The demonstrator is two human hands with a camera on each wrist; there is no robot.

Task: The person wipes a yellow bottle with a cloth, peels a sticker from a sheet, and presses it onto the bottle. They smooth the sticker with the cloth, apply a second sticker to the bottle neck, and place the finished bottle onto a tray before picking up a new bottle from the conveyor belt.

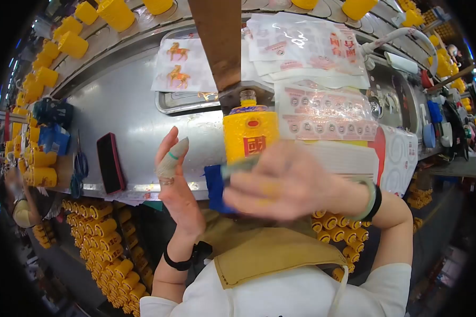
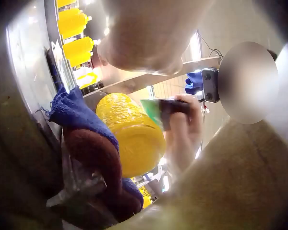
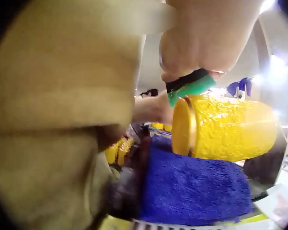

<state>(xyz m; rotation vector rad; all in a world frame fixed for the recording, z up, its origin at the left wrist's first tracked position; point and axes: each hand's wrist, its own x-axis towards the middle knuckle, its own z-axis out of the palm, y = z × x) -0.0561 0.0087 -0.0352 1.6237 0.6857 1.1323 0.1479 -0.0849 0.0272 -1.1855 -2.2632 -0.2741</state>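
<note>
A yellow embossed bottle (image 1: 251, 132) with a red label lies with its clear neck pointing away from the person. Beneath it is a blue cloth (image 3: 197, 191). The right hand (image 1: 280, 182), blurred, is over the bottle's near end and grips a scraper-like piece with a black back and green edge (image 3: 194, 91), close to the bottle's side. The left hand (image 1: 177, 182) is raised left of the bottle, apart from it, fingers extended, with a pale covering on one finger. In the left wrist view the bottle's round yellow base (image 2: 141, 148) shows.
A phone (image 1: 110, 162) and blue-handled scissors (image 1: 79, 169) lie left on the metal table (image 1: 111, 105). Sticker sheets (image 1: 322, 111) lie to the right, and a sheet with horse figures (image 1: 182, 66) behind. A brown post (image 1: 217, 42) stands beyond the bottle; yellow containers line the back.
</note>
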